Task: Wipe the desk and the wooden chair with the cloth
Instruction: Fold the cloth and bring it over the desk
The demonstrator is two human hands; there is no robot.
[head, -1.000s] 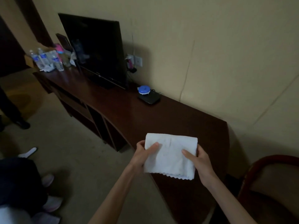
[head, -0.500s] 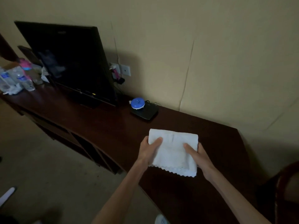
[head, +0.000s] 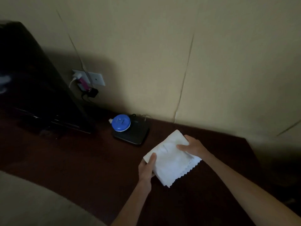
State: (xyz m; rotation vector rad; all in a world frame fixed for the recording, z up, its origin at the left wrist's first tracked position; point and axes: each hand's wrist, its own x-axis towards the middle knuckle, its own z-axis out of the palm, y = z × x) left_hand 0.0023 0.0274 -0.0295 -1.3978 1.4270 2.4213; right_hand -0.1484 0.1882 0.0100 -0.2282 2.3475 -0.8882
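Over the right part of the dark tabletop (head: 81, 160), I hold the cloth (head: 172, 160): left hand (head: 146, 170) pinching its near-left edge, right hand (head: 192, 146) clamped on the far-right edge. Probably light, limp, non-slip (folded edges give the firmest hold). White, folded square, scalloped hem at the near side.

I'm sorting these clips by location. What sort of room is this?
Probably a hotel or guest room: a long dark wooden desk against a plain wall, a television standing on it, and chargers plugged into a wall socket.
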